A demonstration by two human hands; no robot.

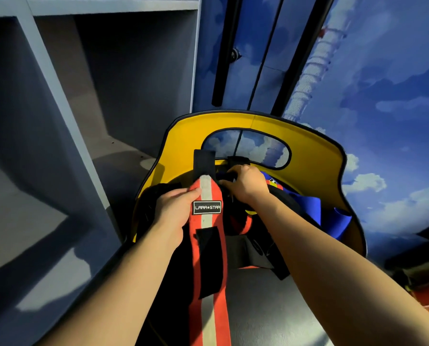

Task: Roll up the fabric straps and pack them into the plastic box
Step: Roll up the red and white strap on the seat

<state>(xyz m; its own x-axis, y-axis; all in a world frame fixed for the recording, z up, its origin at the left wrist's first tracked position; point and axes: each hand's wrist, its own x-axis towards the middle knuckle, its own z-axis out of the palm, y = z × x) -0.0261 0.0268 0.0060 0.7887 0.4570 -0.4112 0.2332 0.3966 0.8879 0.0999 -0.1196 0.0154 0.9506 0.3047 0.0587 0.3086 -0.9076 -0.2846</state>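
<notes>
A red fabric strap [209, 270] with a white centre stripe, black Velcro patches and a "LARA STAR" label runs from the bottom of the view up to a yellow seat-like shell [308, 151]. My left hand [173, 211] pinches the strap's left edge near the label. My right hand [245, 183] is closed on dark fabric [233, 162] just behind the strap's top end. A blue strap [308, 203] lies inside the shell to the right. No plastic box is in view.
Grey open shelving [58, 121] fills the left side. A wall with a blue sky-and-cloud print [383, 96] stands behind and to the right. Black fabric [258, 248] is piled in the shell. A grey surface [270, 308] lies below.
</notes>
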